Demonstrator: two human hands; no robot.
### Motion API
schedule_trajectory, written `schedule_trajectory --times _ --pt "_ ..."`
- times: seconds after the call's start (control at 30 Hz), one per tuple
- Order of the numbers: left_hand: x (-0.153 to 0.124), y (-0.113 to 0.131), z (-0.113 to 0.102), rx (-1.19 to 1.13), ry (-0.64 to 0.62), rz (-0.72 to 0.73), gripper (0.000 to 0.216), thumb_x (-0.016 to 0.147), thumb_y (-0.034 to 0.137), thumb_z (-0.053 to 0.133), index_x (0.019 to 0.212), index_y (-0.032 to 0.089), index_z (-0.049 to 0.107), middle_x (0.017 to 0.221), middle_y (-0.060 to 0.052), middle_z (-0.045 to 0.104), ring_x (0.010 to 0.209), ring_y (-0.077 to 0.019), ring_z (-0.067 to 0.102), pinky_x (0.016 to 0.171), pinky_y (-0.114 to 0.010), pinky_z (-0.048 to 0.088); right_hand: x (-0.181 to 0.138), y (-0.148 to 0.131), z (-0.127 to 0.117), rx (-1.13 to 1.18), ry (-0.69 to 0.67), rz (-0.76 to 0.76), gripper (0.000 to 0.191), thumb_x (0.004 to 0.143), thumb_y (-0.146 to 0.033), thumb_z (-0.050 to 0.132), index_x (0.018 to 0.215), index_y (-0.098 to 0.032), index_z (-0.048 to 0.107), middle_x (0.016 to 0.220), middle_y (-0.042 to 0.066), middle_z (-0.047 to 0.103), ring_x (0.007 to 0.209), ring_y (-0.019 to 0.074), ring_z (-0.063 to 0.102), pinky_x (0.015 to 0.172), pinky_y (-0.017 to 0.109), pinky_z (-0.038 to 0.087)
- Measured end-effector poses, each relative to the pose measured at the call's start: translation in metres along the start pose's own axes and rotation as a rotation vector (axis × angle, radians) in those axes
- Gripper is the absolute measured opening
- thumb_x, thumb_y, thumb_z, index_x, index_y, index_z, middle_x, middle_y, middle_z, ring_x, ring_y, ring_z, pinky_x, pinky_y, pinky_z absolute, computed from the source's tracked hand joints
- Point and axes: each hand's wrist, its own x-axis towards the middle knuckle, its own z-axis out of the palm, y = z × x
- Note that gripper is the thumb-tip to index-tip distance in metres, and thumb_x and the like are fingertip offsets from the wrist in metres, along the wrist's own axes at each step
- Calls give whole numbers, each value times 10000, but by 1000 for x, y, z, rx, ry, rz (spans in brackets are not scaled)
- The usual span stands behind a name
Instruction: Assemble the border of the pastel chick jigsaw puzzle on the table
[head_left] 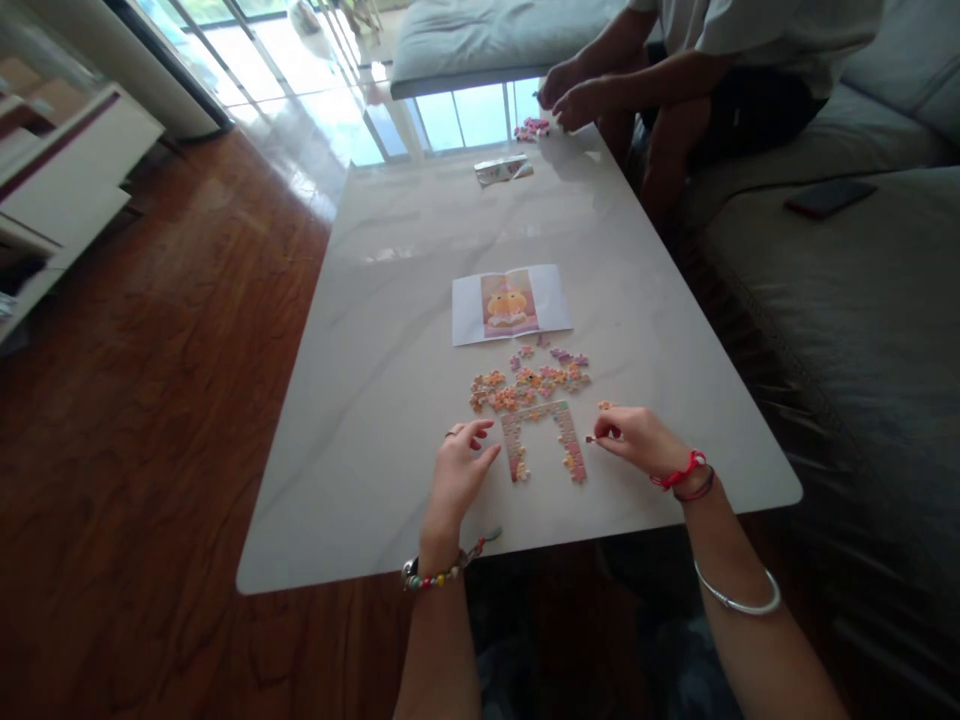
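My left hand (461, 462) rests on the white marble table (390, 400), fingers stretched toward the left strip of a partly joined puzzle frame (541, 435). It holds nothing. My right hand (637, 436) sits just right of that frame and pinches a small puzzle piece (591, 439) between fingertips. A heap of loose orange, pink and purple pieces (529, 380) lies just beyond the frame. Farther out lies the reference picture (510, 303), a sheet showing an orange figure.
Another person sits on the sofa (862, 300) at the far right, both hands (570, 95) over a small pile of pink pieces (531, 128). A wrapper (502, 170) lies near them. A dark phone (829, 197) is on the sofa. Wooden floor lies to the left.
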Motion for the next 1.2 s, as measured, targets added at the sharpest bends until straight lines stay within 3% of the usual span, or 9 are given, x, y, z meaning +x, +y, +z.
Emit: schedule_trajectory --times 0.23,0.4,0.6,0.73,0.83,1.03,1.2 --pt "-12 -4 1 27 -161 103 132 690 228 556 813 189 583 777 5 548 704 -109 520 680 -237 429 5 -63 42 232 -48 -71 88 729 -147 558 681 -183 623 650 -11 632 576 86 542 559 190 406" --pt "-14 -7 5 12 -225 188 140 687 169 549 811 207 600 778 8 534 729 -102 520 693 -214 424 6 -71 68 181 -44 -38 122 718 -99 547 687 -179 635 686 10 639 646 110 568 629 221 423" --pt "-14 -13 9 11 -201 242 140 685 160 556 803 218 605 792 7 530 732 -103 518 688 -213 420 10 -70 64 286 -94 29 134 728 -138 531 795 -175 641 698 15 633 607 103 549 602 230 426" --pt "-13 -14 10 9 -199 240 126 700 164 541 791 216 610 779 8 532 699 -97 516 673 -213 418 13 -68 52 548 -173 99 224 766 -217 476 931 -159 616 751 33 614 550 84 530 530 218 430" --pt "-13 -12 9 11 -201 240 111 707 174 533 767 220 615 767 8 531 713 -104 516 674 -215 416 14 -66 47 755 -251 204 204 756 -243 476 894 -152 594 706 22 614 533 86 553 464 197 425" --pt "-13 -10 8 12 -196 224 136 695 142 529 768 216 616 766 8 532 705 -102 510 670 -210 416 9 -70 53 679 -214 339 107 663 -255 579 664 -148 570 605 17 620 575 122 606 459 189 457" --pt "-13 -11 10 7 -189 233 130 703 149 523 762 215 618 758 8 529 690 -97 508 663 -209 416 4 -76 55 787 -228 404 214 691 -251 541 877 -153 582 749 44 646 643 147 636 478 223 514"
